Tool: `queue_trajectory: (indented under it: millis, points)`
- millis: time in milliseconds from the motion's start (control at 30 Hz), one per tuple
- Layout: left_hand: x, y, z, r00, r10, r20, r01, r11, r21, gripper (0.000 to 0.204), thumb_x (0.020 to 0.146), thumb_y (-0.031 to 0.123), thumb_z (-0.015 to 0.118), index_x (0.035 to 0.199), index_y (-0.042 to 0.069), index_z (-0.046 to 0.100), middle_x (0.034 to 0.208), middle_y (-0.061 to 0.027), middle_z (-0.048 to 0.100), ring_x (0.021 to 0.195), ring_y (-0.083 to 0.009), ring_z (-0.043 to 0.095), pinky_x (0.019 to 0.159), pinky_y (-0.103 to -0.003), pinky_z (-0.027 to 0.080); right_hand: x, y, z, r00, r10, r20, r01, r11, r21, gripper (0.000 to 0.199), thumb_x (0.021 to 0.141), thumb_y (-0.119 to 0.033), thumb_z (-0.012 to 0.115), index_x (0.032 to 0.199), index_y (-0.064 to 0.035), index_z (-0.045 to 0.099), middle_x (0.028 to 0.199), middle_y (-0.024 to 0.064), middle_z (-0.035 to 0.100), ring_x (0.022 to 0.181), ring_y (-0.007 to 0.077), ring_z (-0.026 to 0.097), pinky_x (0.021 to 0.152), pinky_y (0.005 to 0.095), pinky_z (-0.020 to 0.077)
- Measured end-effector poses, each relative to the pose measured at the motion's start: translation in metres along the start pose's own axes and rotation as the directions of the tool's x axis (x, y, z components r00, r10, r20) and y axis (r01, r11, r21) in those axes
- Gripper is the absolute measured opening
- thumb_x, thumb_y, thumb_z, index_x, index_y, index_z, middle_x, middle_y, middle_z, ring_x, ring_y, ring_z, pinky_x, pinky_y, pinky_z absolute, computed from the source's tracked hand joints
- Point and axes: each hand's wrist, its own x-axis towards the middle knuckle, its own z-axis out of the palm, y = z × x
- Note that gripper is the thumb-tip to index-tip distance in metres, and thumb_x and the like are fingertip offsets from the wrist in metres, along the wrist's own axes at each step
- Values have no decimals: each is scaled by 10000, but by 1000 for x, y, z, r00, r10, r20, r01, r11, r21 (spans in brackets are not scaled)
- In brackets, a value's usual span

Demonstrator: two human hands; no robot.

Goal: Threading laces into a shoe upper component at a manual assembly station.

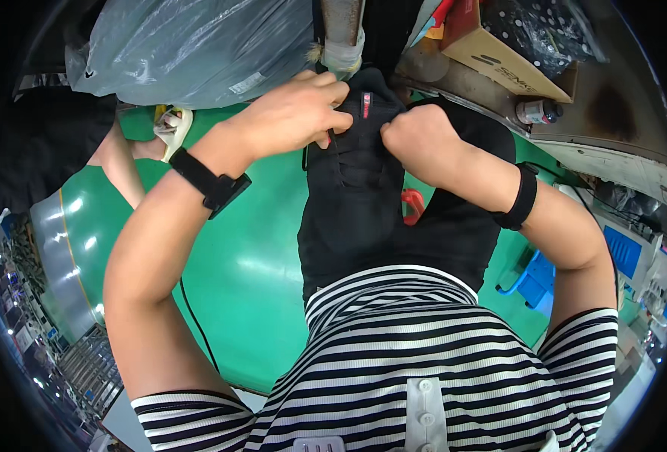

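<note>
A black shoe (354, 143) rests over my lap, with its rounded toe end towards me and its tongue end, bearing a small red label, pointing away. It is hard to part from my black trousers (454, 233). My left hand (299, 113) is closed at the shoe's left side, thumb and fingers pinching a thin black shoelace (334, 143) that runs down to the lacing. Against the shoe's right edge sits my right hand (424, 143), curled into a fist; whatever its fingers hold is hidden. Both wrists carry black straps.
Beyond my left hand lies a large grey plastic bag (190, 49). A metal post (342, 22) stands past the shoe. On the right bench are a cardboard box (499, 64) and a small bottle (538, 112). Another person's gloved hand (172, 128) shows at left.
</note>
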Motion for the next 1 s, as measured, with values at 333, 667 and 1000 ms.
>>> queue_trajectory:
  millis: [333, 667, 1000]
  points:
    - [9, 5, 0, 969, -190, 159, 205, 975, -84, 164, 744, 227, 756, 770, 74, 703, 1183, -93, 540, 1135, -277, 502, 932, -415, 428, 7, 49, 2, 891, -368, -267, 422, 888, 184, 249, 744, -206, 720, 848, -86, 528, 863, 64, 523, 785, 255, 622, 613, 385, 502]
    - [13, 29, 32, 803, -594, -35, 559, 773, -299, 117, 722, 139, 665, 710, 27, 696, 1209, -134, 558, 1100, -326, 517, 927, -403, 434, -15, 21, 36, 891, 340, -301, 23, 628, 778, 149, 786, -126, 738, 879, -53, 647, 917, 84, 575, 820, 279, 607, 709, 365, 494]
    - [30, 33, 0, 860, -451, 238, 417, 891, 181, 107, 729, 128, 689, 785, 43, 722, 1171, -116, 565, 1122, -318, 520, 927, -410, 449, 23, -18, 31, 749, 357, -558, 221, 658, 719, 128, 799, -33, 674, 918, -44, 626, 905, 102, 588, 905, 314, 578, 777, 406, 480]
